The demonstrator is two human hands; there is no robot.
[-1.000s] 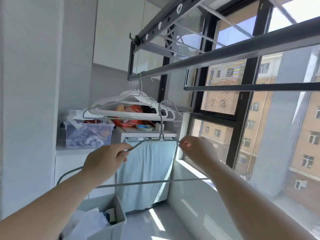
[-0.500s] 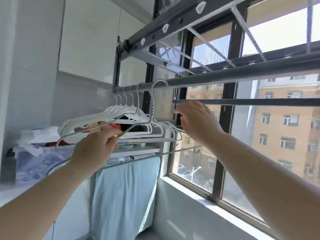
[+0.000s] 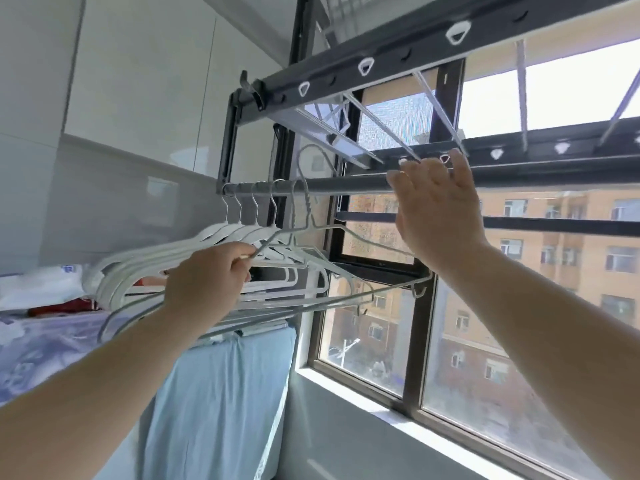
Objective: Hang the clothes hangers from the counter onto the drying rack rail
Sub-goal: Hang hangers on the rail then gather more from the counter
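A grey wire hanger (image 3: 349, 233) is raised with its hook looped just above the drying rack rail (image 3: 346, 185). My left hand (image 3: 207, 282) pinches the hanger's left shoulder wire. My right hand (image 3: 436, 209) is lifted in front of the rail to the right of the hook, fingers spread and straight, holding nothing. Several white hangers (image 3: 194, 254) hang in a row from the rail's left end, right beside the wire hanger.
The black rack frame (image 3: 381, 60) with its crossbars runs overhead. A window (image 3: 519, 306) fills the right side, with a sill below. A light blue cloth (image 3: 221, 393) drapes beneath the hangers. The counter at left carries a patterned box (image 3: 41, 344) and bags.
Both hands lifted the wire hanger from chest height up to the rail. My right hand let go of the hanger's right shoulder and rose open in front of the rail.
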